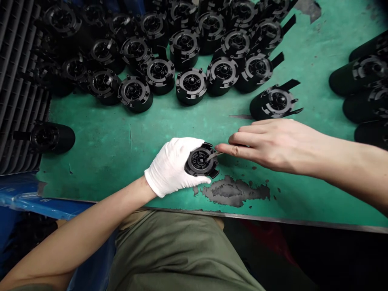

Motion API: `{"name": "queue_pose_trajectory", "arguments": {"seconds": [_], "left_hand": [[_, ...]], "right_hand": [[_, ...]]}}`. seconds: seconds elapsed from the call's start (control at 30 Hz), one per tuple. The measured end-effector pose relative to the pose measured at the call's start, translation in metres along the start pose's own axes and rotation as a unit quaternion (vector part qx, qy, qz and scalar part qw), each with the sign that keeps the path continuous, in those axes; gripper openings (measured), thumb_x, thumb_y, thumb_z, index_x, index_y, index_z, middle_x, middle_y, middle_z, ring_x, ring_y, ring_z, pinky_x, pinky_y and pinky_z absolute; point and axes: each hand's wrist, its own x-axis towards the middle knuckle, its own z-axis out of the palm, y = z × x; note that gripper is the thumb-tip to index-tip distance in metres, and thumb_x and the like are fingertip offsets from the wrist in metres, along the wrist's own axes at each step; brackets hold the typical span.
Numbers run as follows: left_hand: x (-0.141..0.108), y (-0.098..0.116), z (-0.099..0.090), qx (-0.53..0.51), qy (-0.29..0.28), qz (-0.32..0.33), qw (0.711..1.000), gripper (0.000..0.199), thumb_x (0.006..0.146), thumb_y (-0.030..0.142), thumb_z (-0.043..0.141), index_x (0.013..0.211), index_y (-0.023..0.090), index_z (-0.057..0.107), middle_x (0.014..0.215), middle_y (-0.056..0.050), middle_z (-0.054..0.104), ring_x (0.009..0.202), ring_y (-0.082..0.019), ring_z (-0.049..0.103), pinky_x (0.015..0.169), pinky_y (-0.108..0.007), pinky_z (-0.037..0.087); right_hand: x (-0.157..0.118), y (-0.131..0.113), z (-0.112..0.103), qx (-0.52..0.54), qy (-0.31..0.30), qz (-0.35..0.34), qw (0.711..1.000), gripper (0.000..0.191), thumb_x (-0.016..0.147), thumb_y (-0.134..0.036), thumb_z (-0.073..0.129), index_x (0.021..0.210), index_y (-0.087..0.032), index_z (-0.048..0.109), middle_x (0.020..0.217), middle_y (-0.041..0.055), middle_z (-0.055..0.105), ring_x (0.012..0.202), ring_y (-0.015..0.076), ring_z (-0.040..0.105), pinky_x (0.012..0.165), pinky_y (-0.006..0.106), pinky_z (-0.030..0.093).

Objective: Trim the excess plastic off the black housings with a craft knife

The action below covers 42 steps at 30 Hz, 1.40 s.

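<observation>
My left hand, in a white glove, wraps round a round black plastic housing near the table's front edge. The housing's ribbed, ring-shaped end faces up, with tabs along its rim. My bare right hand comes in from the right, its fingers closed on a thin metal tool with a tapered tip. That tip meets the housing's face right of centre; whether it touches or is just above cannot be made out. Most of the tool is hidden under the fingers. Beyond my right hand lies another black housing, tilted, with long tabs.
Many similar black housings stand crowded at the back of the green table. More lie on their sides at the right edge, and one housing lies at the left. A dark slatted rack borders the left side.
</observation>
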Motion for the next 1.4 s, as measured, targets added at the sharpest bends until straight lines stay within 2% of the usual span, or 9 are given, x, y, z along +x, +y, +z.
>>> {"name": "queue_pose_trajectory", "arguments": {"seconds": [0.13,0.23,0.43,0.5,0.6,0.67,0.83,1.0,1.4], "left_hand": [[0.001,-0.001,0.0,-0.013,-0.002,0.011,1.0,0.096,0.084,0.086,0.085,0.148,0.017,0.064,0.14,-0.019,0.079,0.132,-0.04,0.077,0.115,-0.054,0.061],[0.002,-0.001,-0.001,-0.017,-0.012,0.001,1.0,0.095,0.082,0.085,0.087,0.147,0.019,0.066,0.138,-0.017,0.079,0.129,-0.039,0.078,0.115,-0.053,0.061],[0.0,-0.003,-0.001,-0.013,-0.004,0.001,1.0,0.099,0.079,0.088,0.087,0.147,0.018,0.066,0.14,-0.019,0.078,0.131,-0.04,0.077,0.114,-0.053,0.061],[0.0,-0.004,0.0,-0.014,-0.001,0.001,1.0,0.099,0.08,0.087,0.088,0.147,0.018,0.066,0.141,-0.019,0.078,0.132,-0.039,0.077,0.115,-0.052,0.061],[0.001,-0.003,0.001,-0.023,-0.009,0.001,1.0,0.097,0.081,0.085,0.088,0.147,0.018,0.065,0.142,-0.018,0.078,0.133,-0.039,0.077,0.117,-0.052,0.06],[0.002,-0.003,0.001,-0.035,-0.02,-0.003,0.999,0.097,0.081,0.087,0.086,0.148,0.019,0.065,0.142,-0.018,0.078,0.134,-0.039,0.077,0.117,-0.053,0.059],[0.004,-0.001,0.0,-0.045,-0.019,-0.013,0.999,0.096,0.082,0.086,0.086,0.147,0.019,0.066,0.142,-0.018,0.079,0.133,-0.04,0.077,0.117,-0.053,0.06],[0.003,-0.001,0.0,-0.021,0.002,0.008,1.0,0.097,0.082,0.085,0.087,0.147,0.016,0.065,0.141,-0.019,0.079,0.133,-0.04,0.077,0.116,-0.052,0.06],[0.002,-0.002,0.001,-0.021,0.006,0.014,1.0,0.096,0.082,0.083,0.089,0.147,0.017,0.065,0.14,-0.019,0.079,0.131,-0.04,0.078,0.115,-0.053,0.062]], "right_hand": [[0.013,0.015,-0.012,0.085,-0.027,-0.018,0.996,0.06,0.125,-0.032,0.023,0.142,-0.021,0.08,0.097,0.0002,0.077,0.084,0.0118,0.067,0.084,0.036,0.053],[0.027,0.022,-0.022,0.132,-0.046,-0.017,0.99,0.053,0.124,-0.042,0.036,0.13,-0.024,0.085,0.097,-0.0002,0.08,0.086,0.0125,0.071,0.081,0.034,0.055],[0.053,0.027,-0.037,0.152,-0.125,0.004,0.98,0.037,0.121,-0.045,0.053,0.125,-0.025,0.084,0.091,-0.0037,0.078,0.09,0.0105,0.072,0.087,0.033,0.058],[0.052,0.03,-0.039,0.164,-0.112,0.006,0.98,0.045,0.121,-0.054,0.051,0.123,-0.024,0.084,0.088,-0.0059,0.076,0.085,0.0084,0.07,0.083,0.032,0.056],[0.034,0.033,-0.038,0.152,-0.067,0.017,0.986,0.075,0.12,-0.07,0.023,0.13,-0.026,0.083,0.087,-0.0059,0.074,0.08,0.0075,0.065,0.081,0.034,0.052],[0.016,0.03,-0.032,0.114,-0.029,0.042,0.992,0.082,0.121,-0.066,0.011,0.137,-0.027,0.082,0.087,-0.0035,0.073,0.079,0.0091,0.061,0.082,0.037,0.049],[-0.018,0.0,-0.002,0.027,0.043,0.086,0.995,0.049,0.122,-0.036,0.037,0.141,-0.029,0.081,0.086,0.002,0.072,0.072,0.0147,0.058,0.065,0.034,0.044],[-0.022,-0.021,0.022,0.004,0.071,0.091,0.993,0.044,0.115,-0.019,0.046,0.148,-0.032,0.073,0.093,0.0034,0.072,0.075,0.0175,0.063,0.063,0.033,0.046],[-0.021,-0.023,0.017,-0.064,0.065,0.034,0.995,0.058,0.112,-0.006,0.042,0.164,-0.026,0.055,0.101,0.0037,0.072,0.079,0.0184,0.062,0.067,0.033,0.045]]}}
